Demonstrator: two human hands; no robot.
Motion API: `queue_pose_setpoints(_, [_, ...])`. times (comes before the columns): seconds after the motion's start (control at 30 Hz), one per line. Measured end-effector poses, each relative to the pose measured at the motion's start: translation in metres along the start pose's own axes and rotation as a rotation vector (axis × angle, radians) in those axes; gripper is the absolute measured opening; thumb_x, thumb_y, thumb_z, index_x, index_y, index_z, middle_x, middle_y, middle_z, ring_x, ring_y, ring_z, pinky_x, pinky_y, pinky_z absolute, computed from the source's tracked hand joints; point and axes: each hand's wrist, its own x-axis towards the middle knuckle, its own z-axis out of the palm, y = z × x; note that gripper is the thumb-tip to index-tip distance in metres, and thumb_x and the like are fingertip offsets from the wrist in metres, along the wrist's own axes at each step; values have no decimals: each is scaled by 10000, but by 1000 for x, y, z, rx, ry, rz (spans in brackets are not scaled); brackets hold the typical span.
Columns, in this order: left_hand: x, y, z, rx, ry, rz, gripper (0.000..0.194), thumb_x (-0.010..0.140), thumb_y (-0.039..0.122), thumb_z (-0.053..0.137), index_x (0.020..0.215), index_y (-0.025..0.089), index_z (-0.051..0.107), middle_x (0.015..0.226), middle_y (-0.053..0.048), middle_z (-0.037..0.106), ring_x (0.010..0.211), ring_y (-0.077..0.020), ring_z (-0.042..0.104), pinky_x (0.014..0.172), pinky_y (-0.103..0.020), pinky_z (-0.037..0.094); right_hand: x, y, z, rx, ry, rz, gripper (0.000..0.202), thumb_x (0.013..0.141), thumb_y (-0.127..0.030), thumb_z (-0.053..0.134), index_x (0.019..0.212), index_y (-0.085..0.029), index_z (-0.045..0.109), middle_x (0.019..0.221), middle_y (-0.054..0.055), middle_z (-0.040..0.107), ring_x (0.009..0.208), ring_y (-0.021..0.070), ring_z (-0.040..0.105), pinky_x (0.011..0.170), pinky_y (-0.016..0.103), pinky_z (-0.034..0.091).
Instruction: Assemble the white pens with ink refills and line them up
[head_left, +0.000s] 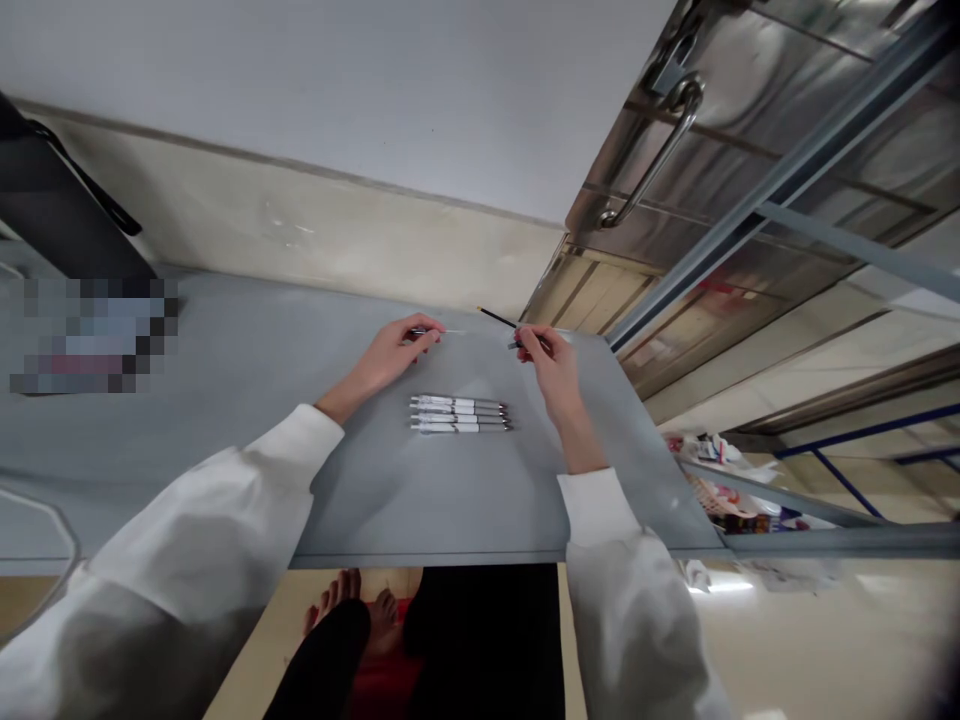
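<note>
Beyond the pens (459, 409) you seem mid-assembly, left hand (401, 350) pinching a slim piece (418, 331), right hand (553, 365) a black rod (496, 317), probably needing alignment

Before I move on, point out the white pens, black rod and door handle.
White pens (463, 419): head view, barrel of one in the row.
Black rod (496, 317): head view, middle of its shaft.
Door handle (660, 164): head view, its bar.

We saw a pale wall (337, 90) behind the far edge of the gray table (225, 360). Past the table's far right corner stood a metal door (742, 80) with a curved handle (661, 162); cream floor (840, 640) showed below the near edge.
</note>
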Motion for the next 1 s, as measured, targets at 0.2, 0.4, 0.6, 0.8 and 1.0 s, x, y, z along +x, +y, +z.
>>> queue_pose_setpoints(0.2, [-1, 2, 0, -22, 10, -11, 253, 960, 403, 646, 1067, 204, 759, 1047, -71, 739, 804, -168, 633, 635, -254, 483, -1, -1, 1, 12, -2, -19, 465, 934, -703, 576, 860, -264, 708, 934, 67, 762, 771, 230, 710, 684, 389, 539])
queue_pose_setpoints(0.4, [-1, 0, -1, -22, 9, 10, 248, 963, 379, 627, 1087, 204, 753, 1002, -65, 736, 774, -161, 631, 615, -248, 470, 0, -3, 1, 23, -6, -4, 517, 940, -737, 540, 783, -260, 663, 856, 62, 739, 695, 218, 666, 635, 379, 480])
queue_pose_setpoints(0.6, [-1, 0, -1, -19, 9, 13, 270, 961, 402, 628, 1097, 207, 755, 1011, -72, 743, 770, -165, 636, 620, -253, 482, -3, -6, -1, 40, 2, 7, 510, 975, -685, 534, 757, -236, 641, 807, 53, 718, 618, 166, 577, 625, 349, 438])
queue_pose_setpoints(0.8, [-1, 0, -1, -39, 5, -8, 297, 970, 442, 623, 1104, 208, 749, 1025, -73, 730, 808, -174, 638, 636, -256, 499, -3, -6, -1, 70, 26, 21, 472, 954, -652, 586, 725, -246, 656, 778, 31, 714, 590, 162, 585, 597, 335, 445])
queue_pose_setpoints(1.0, [0, -2, -1, -32, -6, -7, 302, 970, 461, 626, 1104, 220, 750, 1006, -62, 716, 792, -169, 627, 635, -255, 489, -2, -4, 0, 94, 23, 12, 388, 921, -625, 650, 820, -254, 695, 867, 36, 742, 669, 181, 636, 642, 342, 500])
